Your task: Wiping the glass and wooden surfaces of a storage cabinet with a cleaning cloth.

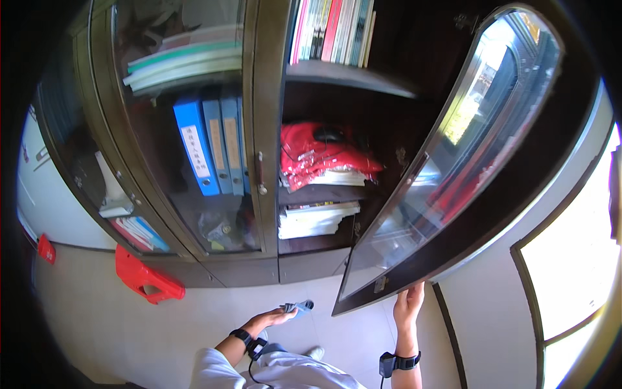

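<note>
My left hand (273, 317) is low in the middle, closed around a small bundle of blue-grey cloth (302, 308) with a dark part at its end. To its right, my right hand (409, 300) is raised to the lower edge of an open glass-paned cabinet door (359, 302); the door hides part of its fingers. Behind the door's swing, the open cabinet section holds upright books (335, 34), a red plastic-wrapped bundle (311, 150) with a black object on top, and a stack of papers (316, 221) below. Both wrists wear black straps with small devices.
Closed glass doors at left show blue binders (194, 146) and stacked papers (189, 61). A red plastic stool (146, 277) stands on the floor by the cabinet base. A bright window (573, 262) is in the wall at right. My feet show on the tiled floor.
</note>
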Available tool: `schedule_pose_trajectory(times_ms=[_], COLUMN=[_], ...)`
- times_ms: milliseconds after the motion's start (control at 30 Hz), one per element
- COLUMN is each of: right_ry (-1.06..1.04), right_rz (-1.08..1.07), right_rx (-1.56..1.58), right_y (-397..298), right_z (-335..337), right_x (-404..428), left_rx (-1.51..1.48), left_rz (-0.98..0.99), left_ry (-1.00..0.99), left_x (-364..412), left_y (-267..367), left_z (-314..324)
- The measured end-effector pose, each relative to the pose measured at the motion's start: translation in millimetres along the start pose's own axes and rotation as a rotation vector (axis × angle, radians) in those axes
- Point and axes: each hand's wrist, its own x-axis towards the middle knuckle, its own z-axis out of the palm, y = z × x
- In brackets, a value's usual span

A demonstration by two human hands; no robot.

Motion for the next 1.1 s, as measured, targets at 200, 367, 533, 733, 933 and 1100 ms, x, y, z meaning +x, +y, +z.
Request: schedule_pose_trajectory(times_ms=[200, 367, 533, 733, 933, 1100], right_ry=[-0.144, -0.134, -0.045, -0.074, -0.732, -1.296], right_rz=[-0.074, -0.155, -0.187, -0.17, -0.045, 0.186], right_rx=[-0.068, -0.165, -0.198, -0.191, -0.069, -0.055], right_y=[-37.3, -60.6, -59.1, -25.3, 17.9, 27.3], right_z=[58.3, 138.3, 232.2, 296.6, 307.2, 336.9], right_x=[22.7, 45.2, 86.6, 100.1, -46.8, -167.5], left_rx=[0.244, 0.093, -0.376, -0.128, -0.52, -0.403], left_rz=[-0.194, -0.152, 0.359, 0.125, 0.356, 0.545], left_ry=[0.117, 0.246, 0.332, 0.487, 0.479, 0.447], left_x=[-61.7, -154.7, -182.7, -175.4, -154.3, -137.9], left_y=[-68.7, -80.5, -157.7, -149.6, -97.4, -44.3], left_z=[-64.1, -70.4, -74.6, -111.8, -133.7, -118.2])
